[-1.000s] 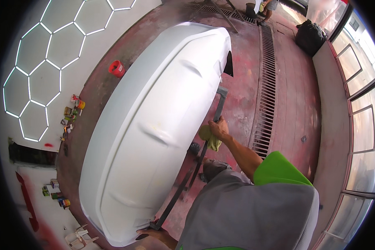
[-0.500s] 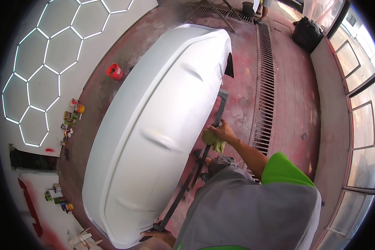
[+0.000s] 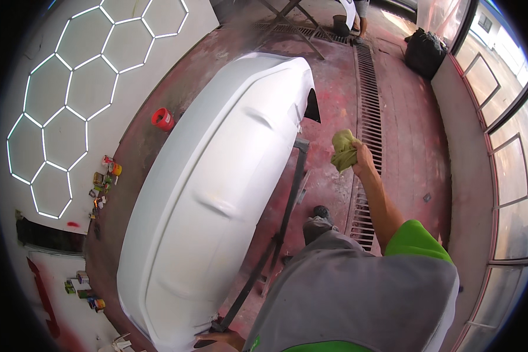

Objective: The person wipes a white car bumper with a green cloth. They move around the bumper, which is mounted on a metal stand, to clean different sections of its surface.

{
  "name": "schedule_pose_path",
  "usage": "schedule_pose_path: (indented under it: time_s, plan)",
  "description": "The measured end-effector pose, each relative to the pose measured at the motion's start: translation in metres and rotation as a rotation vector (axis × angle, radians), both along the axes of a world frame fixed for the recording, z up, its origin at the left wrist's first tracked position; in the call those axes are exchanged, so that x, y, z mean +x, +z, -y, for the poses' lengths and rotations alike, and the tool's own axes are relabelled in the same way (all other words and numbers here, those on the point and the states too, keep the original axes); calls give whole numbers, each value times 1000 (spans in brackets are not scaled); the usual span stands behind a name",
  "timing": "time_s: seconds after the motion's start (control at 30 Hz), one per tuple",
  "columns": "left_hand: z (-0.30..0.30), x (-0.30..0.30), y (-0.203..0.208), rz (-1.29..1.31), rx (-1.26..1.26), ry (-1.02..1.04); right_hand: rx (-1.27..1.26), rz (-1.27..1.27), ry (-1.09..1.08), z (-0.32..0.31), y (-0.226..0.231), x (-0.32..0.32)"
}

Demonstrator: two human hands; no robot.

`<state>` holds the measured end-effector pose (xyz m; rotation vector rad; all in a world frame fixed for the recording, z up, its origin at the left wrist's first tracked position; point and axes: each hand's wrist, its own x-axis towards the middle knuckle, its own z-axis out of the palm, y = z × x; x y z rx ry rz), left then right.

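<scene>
Red-stained floor (image 3: 408,193) extends beneath a white panel (image 3: 217,205). Right hand (image 3: 362,159), 3 o'clock, grips green cloth (image 3: 343,151); left hand (image 3: 226,338), 6 o'clock, at panel's end: grip indeterminable.

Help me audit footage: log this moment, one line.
left hand: at near end of long white curved panel | right hand: holds crumpled olive cloth, clear of panel

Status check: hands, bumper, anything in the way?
Right hand gripping green cloth, away from white bumper. Left hand at bumper's near end, grip unclear. Dark stand shows between cloth and bumper.
</scene>
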<state>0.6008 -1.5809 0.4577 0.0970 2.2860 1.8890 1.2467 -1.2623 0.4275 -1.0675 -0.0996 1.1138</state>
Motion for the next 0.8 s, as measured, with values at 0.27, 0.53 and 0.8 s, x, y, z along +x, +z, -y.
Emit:
schedule_pose_path:
  time_s: [0.27, 0.53, 0.8]
  plan:
    - [-69, 86, -22, 40, -177, -63, 310, 295, -64, -194, 101, -68]
    - [-97, 229, -62, 413, -516, -88, 286, 816, 150, -302, -12, -54]
    - [-18, 340, -63, 705, -590, 21, 137, 616, 1, -369, -75, -20]
